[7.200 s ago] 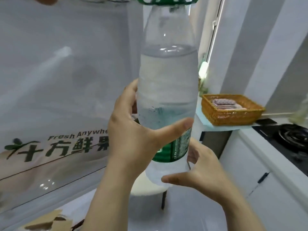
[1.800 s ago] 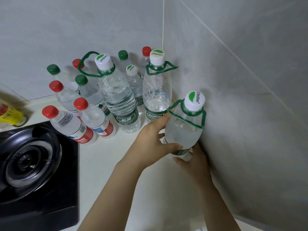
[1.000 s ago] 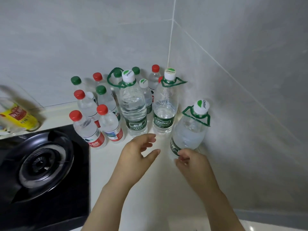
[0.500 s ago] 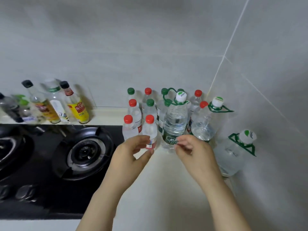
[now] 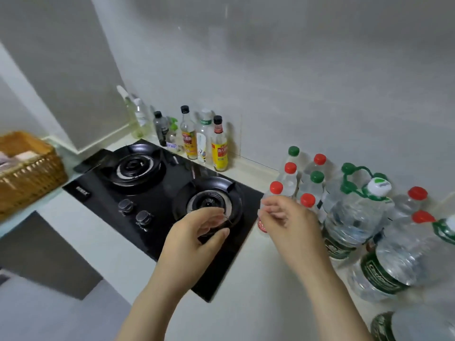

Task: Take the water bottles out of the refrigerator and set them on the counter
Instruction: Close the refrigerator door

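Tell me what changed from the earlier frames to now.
The large bottle, carried in both hands earlier, was set on the counter by the wall. The left hand and right hand released their grip and drew back, now holding nothing. The view swung left toward the stove. The small bottles stayed in their cluster.

Water bottles (image 5: 349, 212) on counter (image 5: 258, 303) right of stove (image 5: 157, 193); basket (image 5: 27, 173) far left.
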A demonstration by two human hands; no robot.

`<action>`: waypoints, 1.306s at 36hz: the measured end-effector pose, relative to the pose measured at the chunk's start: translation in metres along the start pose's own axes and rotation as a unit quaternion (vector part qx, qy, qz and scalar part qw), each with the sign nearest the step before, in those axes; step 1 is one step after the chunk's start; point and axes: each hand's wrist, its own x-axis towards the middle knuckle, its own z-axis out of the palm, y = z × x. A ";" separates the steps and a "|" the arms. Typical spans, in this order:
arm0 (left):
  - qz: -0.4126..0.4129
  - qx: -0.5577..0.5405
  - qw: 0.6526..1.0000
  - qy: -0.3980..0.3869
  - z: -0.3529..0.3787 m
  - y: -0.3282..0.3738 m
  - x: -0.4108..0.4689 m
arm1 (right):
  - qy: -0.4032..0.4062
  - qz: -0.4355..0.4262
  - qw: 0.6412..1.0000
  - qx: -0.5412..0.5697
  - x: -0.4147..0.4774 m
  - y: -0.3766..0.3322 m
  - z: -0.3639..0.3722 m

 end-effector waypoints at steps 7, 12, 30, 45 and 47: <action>-0.040 0.027 0.994 0.100 -0.069 -0.021 -0.021 | -0.097 -0.058 0.993 0.014 0.006 -0.050 0.071; -0.077 0.024 0.981 0.175 -0.132 -0.047 -0.045 | -0.159 -0.100 0.982 0.037 0.000 -0.095 0.138; -0.147 0.032 0.912 0.382 -0.329 -0.135 -0.146 | -0.354 -0.241 0.900 0.078 -0.081 -0.253 0.350; -0.260 0.075 0.783 0.560 -0.433 -0.176 -0.176 | -0.512 -0.374 0.767 0.096 -0.112 -0.362 0.515; -0.276 0.082 0.755 0.589 -0.446 -0.179 -0.182 | -0.540 -0.393 0.737 0.104 -0.121 -0.380 0.535</action>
